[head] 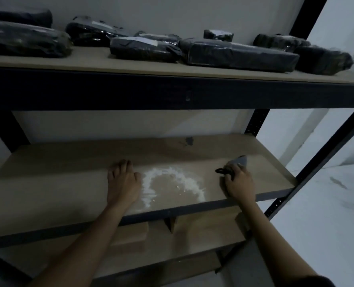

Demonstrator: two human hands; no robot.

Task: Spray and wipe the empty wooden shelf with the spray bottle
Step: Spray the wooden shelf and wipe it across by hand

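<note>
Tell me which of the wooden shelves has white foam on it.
The middle shelf, where both hands rest. A white foam arc lies between the left hand and right hand. The upper shelf holds only black wrapped packages.

On the upper shelf [89,59] we count several black plastic-wrapped parcels [238,53], some bearing white labels. We note the dark metal rack upright [325,154], a pale wall [130,123] behind, and wooden blocks [130,235] on the lower shelf.
</note>
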